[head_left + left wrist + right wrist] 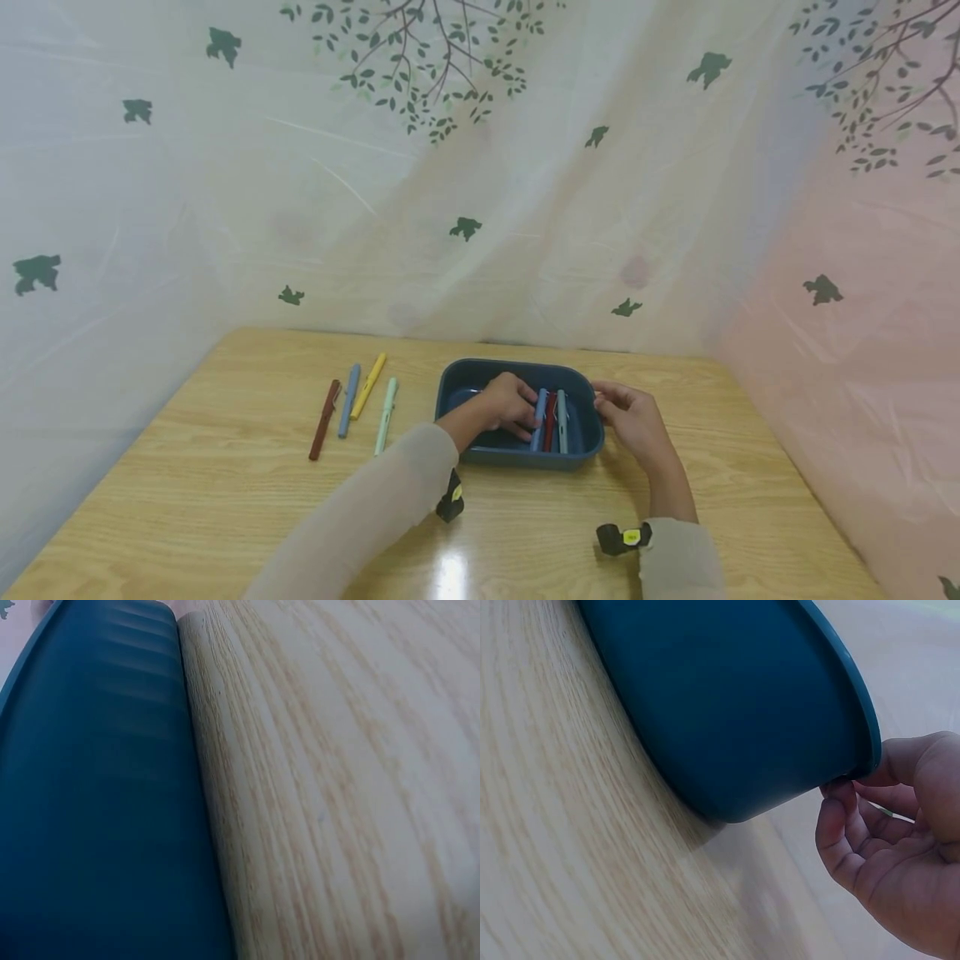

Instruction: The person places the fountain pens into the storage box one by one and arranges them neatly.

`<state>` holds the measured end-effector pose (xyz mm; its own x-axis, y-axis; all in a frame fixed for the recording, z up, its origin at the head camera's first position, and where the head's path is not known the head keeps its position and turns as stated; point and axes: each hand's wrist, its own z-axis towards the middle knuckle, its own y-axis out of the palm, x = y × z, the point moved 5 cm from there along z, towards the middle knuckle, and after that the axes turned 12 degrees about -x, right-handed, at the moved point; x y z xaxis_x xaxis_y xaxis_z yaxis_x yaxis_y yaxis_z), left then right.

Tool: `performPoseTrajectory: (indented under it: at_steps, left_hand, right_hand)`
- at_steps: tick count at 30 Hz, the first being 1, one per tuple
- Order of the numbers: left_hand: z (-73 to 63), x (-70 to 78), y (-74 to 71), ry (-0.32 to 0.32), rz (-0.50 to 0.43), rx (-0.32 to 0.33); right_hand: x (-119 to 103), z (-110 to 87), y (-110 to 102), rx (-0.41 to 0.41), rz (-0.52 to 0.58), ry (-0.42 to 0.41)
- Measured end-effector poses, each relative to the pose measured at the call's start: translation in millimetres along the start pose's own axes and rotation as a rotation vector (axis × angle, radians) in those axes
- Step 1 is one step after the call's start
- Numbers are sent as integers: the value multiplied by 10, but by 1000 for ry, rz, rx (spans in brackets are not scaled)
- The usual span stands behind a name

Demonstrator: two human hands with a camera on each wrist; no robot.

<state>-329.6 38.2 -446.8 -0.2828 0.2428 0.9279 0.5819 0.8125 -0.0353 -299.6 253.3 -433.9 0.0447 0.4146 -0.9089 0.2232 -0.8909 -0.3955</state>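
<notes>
note the right hand [632,419] pinching the box [517,458] by its rim [860,694] and the left hand [508,404] at the blue pen [538,423] inside, impossible to say whether clamped, and avoid tugging, possibly tilting the box and rolling the adjacent red pen [550,423].

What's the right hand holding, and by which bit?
The right hand pinches the dark blue, open rectangular box by the rim at its right end.

My sleeves [360,517] are plain beige; box [517,458], dark blue; blue pens [349,402], dark-red pens [324,421], grey-teal pen [562,421], yellow pen [368,387], mint pen [386,417]; table [187,500], yellow-brown wood grain; pale curtain [525,283], leaf-printed in green.
</notes>
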Motion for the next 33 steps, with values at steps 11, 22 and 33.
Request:
performPoseTrajectory:
  at_steps: [11,22,33]
  left_hand:
    - [-18,13,-36,10,29,-17]
    - [-153,162,-124,41,59,6]
    - [-274,219,-269,100,204,-22]
  right_hand:
    - [-1,-9,2,-12,3,-2]
    - [5,-4,-19,0,13,-1]
    - [-39,-27,4,-2,7,4]
